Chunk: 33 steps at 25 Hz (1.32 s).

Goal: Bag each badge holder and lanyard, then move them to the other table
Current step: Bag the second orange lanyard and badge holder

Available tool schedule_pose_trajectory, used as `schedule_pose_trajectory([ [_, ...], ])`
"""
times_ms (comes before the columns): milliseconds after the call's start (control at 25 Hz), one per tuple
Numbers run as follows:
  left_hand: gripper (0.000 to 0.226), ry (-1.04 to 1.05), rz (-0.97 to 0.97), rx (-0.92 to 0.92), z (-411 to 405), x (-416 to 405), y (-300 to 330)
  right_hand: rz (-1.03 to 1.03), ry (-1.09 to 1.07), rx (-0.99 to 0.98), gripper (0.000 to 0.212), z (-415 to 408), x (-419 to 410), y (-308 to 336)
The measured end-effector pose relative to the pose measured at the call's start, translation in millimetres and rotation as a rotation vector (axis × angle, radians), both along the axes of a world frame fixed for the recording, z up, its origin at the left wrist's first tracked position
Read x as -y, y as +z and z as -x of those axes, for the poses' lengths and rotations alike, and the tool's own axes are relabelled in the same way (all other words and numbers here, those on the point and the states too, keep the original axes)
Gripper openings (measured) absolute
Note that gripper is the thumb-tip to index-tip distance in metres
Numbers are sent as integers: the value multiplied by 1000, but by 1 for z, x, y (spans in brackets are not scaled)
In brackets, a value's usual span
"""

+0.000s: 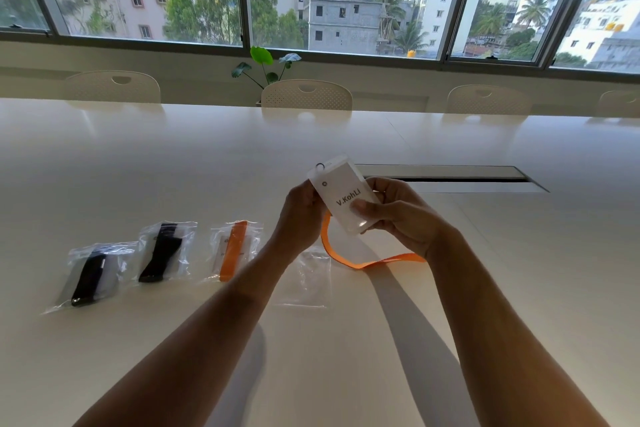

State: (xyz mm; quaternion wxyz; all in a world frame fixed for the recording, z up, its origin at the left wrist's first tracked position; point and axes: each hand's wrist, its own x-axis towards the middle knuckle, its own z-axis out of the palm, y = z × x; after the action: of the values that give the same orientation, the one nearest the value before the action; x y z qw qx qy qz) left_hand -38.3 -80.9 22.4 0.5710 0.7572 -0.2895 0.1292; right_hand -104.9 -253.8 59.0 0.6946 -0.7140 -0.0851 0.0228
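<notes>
I hold a clear badge holder (341,196) with a white name card above the table, tilted. My left hand (300,215) grips its left edge and my right hand (398,215) holds its lower right, thumb on the card's face. An orange lanyard (367,262) hangs from the holder and loops onto the table under my right wrist. An empty clear bag (306,279) lies flat just below my left wrist. Three filled bags lie in a row to the left: two with black lanyards (91,276) (166,250) and one with an orange lanyard (233,250).
The long white table (173,156) has a recessed cable slot (450,178) behind my hands. Several white chairs (306,95) stand along its far side, with a potted plant (265,66) and windows behind them.
</notes>
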Motion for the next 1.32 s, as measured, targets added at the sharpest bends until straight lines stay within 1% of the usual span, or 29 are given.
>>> schedule_pose_trajectory([
  [80,18,-33,1,-40,5,4,1,15,-17,-7,48,-3,-2,1],
  [120,17,-62,17,-65,8,6,2,0,-27,-8,51,-5,-4,1],
  [280,19,-255,108,-217,22,11,3,-195,-86,62,49,-14,-10,4],
  [320,17,-244,124,-241,25,11,2,-213,-123,81,51,-16,-10,7],
  [400,19,-161,159,-266,30,13,0,-224,-216,113,53,-22,-10,11],
  [480,22,-130,166,-287,33,14,0,-230,-321,147,46,-28,-12,13],
  [600,25,-163,111,-341,35,15,3,-205,-450,179,27,-33,-17,11],
  [680,28,-183,82,-363,35,14,10,-176,-496,196,20,-36,-19,7],
  [800,30,-210,23,-334,37,12,19,-119,-497,233,23,-38,-22,-2],
  [880,30,-230,-26,-314,39,13,24,-31,-505,265,18,-38,-25,-4],
  [960,31,-243,-67,-313,40,12,30,14,-457,299,17,-36,-26,-5],
  [1040,31,-243,-85,-322,39,10,36,14,-387,317,25,-33,-25,-5],
  [1200,29,-251,-34,-329,40,5,47,130,-304,393,34,-29,-26,-7],
  [1280,27,-247,-27,-309,39,2,53,114,-198,400,52,-24,-29,-7],
  [1320,27,-247,-18,-301,38,0,57,104,-145,399,56,-23,-30,-8],
])
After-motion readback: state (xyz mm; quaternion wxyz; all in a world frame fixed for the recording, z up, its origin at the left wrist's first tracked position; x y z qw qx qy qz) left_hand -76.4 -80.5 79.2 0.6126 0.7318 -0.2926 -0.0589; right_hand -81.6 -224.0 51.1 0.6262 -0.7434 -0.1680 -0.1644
